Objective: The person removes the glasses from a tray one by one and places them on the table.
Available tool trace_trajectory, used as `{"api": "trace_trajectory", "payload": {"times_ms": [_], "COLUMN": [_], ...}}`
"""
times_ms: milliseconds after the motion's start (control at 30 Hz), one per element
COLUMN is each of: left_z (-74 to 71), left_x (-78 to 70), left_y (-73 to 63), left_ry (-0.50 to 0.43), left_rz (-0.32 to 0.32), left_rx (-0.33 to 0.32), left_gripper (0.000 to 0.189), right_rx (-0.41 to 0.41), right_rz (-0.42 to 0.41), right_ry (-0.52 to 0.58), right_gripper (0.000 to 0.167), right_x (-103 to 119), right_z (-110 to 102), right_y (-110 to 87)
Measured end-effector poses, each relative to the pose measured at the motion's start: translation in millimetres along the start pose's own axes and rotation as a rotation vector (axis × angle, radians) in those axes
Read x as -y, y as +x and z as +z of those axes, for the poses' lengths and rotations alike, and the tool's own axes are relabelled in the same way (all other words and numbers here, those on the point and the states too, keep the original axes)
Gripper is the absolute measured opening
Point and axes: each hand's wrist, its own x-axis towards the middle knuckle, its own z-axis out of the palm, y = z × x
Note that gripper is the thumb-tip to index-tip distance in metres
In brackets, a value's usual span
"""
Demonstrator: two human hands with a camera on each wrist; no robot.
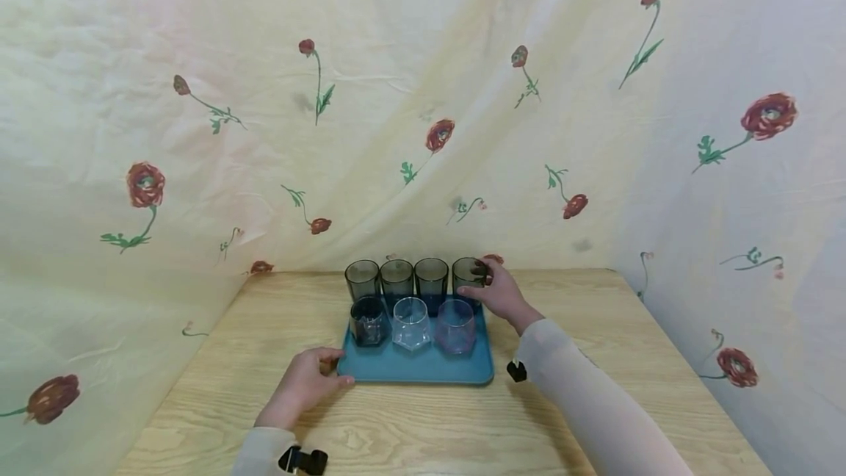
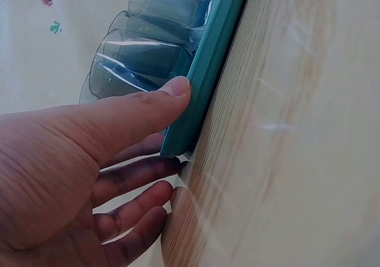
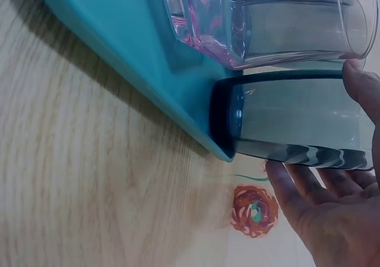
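Centrally, as seen from where I stand, a blue tray [image 1: 416, 368] rests on the wooden table [image 1: 244, 358], bearing two rows of upright glasses. Far row: three tall glasses [image 1: 396, 281] and, at its right end, the end glass [image 3: 297, 115], which the right hand [image 1: 502, 296] holds near the rim, thumb and fingers set wide about it. Near row, left to right: a black glass [image 1: 369, 322], a clear glass [image 1: 411, 325], a pink glass [image 1: 456, 329]. The left hand [image 1: 305, 382] grips the tray's near left corner, thumb on the rim.
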Motion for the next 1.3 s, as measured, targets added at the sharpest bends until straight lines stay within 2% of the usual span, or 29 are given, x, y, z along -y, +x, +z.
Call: {"api": "trace_trajectory", "payload": {"times_ms": [333,600,1033,1300], "left_z": [0.8,0.3,0.3,1.4], "left_x": [2.2,2.8,2.5,4.4], "left_y": [0.4,0.5,-2.1,-0.2], "left_ry": [-0.005,-0.007,-0.020,-0.012], "left_rz": [0.006,0.002,0.003,0.011], "left_rx": [0.000,0.002,-0.001,0.003], "left_gripper": [0.055,0.054,0.052,0.052], "right_rx": [-0.066,-0.125,-0.199,-0.217], "right_rz": [-0.044,0.002,0.026,0.061], "right_ry": [0.079,0.102,0.087,0.087], "right_gripper": [0.079,0.089,0.084,0.091], "right_x": [-5.0,-4.0,-13.3,-18.5], "right_z": [-7.3,-17.8,-32.8,-37.3], "right_y": [-5.4,-11.4,-13.7,-13.7]}}
